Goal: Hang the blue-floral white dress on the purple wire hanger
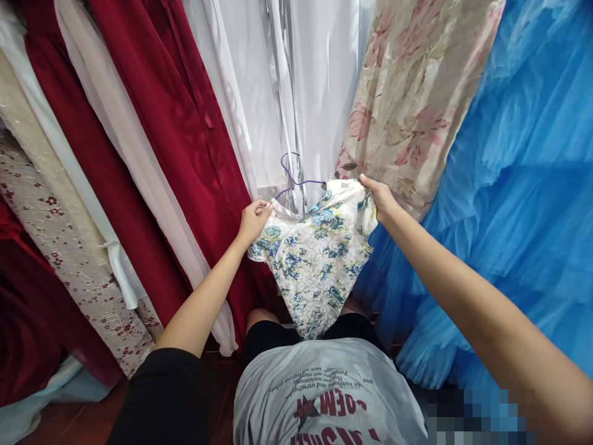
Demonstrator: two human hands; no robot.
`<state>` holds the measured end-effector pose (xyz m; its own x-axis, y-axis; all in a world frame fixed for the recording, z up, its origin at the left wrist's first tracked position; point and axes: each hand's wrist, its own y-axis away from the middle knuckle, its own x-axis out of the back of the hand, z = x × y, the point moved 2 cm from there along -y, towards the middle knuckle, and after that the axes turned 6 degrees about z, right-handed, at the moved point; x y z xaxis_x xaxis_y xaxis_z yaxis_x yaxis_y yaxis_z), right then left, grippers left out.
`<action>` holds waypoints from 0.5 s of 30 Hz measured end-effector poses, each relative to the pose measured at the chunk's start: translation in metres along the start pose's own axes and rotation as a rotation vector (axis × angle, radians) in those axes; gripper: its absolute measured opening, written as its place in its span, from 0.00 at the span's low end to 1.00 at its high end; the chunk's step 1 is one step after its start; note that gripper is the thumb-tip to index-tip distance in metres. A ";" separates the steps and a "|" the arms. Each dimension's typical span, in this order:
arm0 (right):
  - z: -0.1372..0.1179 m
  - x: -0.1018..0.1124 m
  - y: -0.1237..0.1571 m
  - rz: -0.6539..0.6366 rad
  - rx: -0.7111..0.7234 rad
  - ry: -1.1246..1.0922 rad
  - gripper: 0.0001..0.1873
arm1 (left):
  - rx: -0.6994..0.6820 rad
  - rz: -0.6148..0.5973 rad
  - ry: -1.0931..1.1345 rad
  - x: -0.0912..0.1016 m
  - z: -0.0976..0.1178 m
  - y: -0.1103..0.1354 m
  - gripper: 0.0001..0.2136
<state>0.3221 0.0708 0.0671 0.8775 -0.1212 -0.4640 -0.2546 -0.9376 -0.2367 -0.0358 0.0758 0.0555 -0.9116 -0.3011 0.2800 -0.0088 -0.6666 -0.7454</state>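
Observation:
A small white dress with a blue and green flower print (319, 253) hangs on a thin purple hanger (291, 176) in front of me. My left hand (254, 219) is closed on the dress's left shoulder. My right hand (377, 196) pinches its right shoulder. Both arms are stretched forward and hold the dress spread between them. The hanger's hook rises above the collar, next to hanging silver ribbons (285, 93).
Long garments hang all around: dark red gowns (176, 123), cream and white ones (319, 74), a beige floral dress (412, 93) and a big blue tulle skirt (519, 204) on the right. Dark wooden floor (88, 420) shows at the lower left.

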 end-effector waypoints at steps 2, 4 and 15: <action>-0.005 -0.012 0.003 -0.041 0.008 -0.006 0.15 | -0.006 0.033 -0.037 0.003 0.002 -0.003 0.12; -0.010 -0.026 0.014 -0.130 0.013 -0.006 0.19 | -0.037 0.069 -0.126 0.009 0.003 -0.005 0.11; -0.025 -0.055 0.163 -1.367 0.022 0.647 0.28 | 0.013 0.239 -0.124 -0.001 -0.020 0.033 0.12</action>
<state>0.2422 -0.0833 0.0754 0.4581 0.6903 0.5601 0.8803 -0.4399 -0.1779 -0.0434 0.0678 0.0185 -0.8301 -0.5311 0.1696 0.2061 -0.5750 -0.7918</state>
